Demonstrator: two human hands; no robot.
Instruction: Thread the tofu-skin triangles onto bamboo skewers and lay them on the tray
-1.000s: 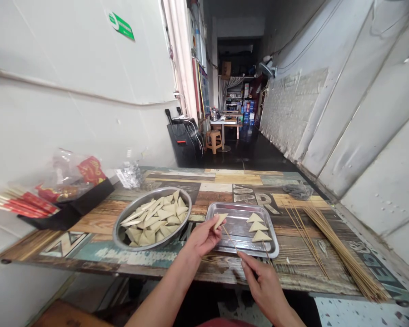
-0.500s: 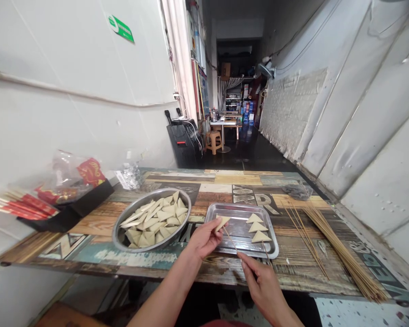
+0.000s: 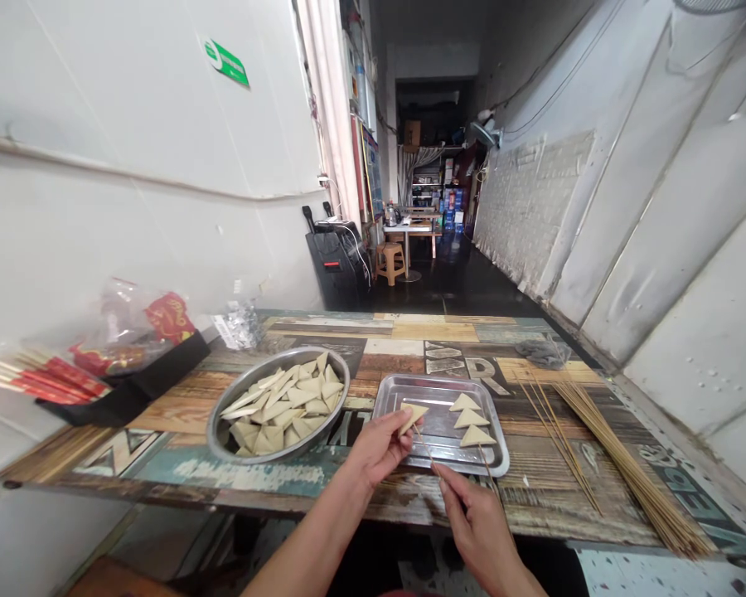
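Observation:
Over the left part of a metal tray (image 3: 501,458), my left hand (image 3: 379,448) pinches a pale triangular piece of folded tofu skin (image 3: 414,414). Closed around a thin wooden skewer (image 3: 423,448), my right hand (image 3: 472,502) is just in front of the tray. The skewer's tip meets the triangle at its lower edge; how deep it goes I cannot tell. Three more triangles (image 3: 474,436) lie in a row on the tray's right side, with a skewer coming out toward me. A round metal bowl (image 3: 215,444) left of my left hand is heaped with such triangles.
Right of the tray lie several loose skewers (image 3: 559,439) and a thick skewer bundle (image 3: 640,473). A black holder (image 3: 133,388) with packets and red-wrapped chopsticks (image 3: 55,377) stands at the left. A crumpled clear bag (image 3: 239,325) and a dark plastic bag (image 3: 544,353) lie farther back.
My left hand and its triangle have moved slightly right and down, closer to my right hand. The right hand stays almost in place with the skewer.

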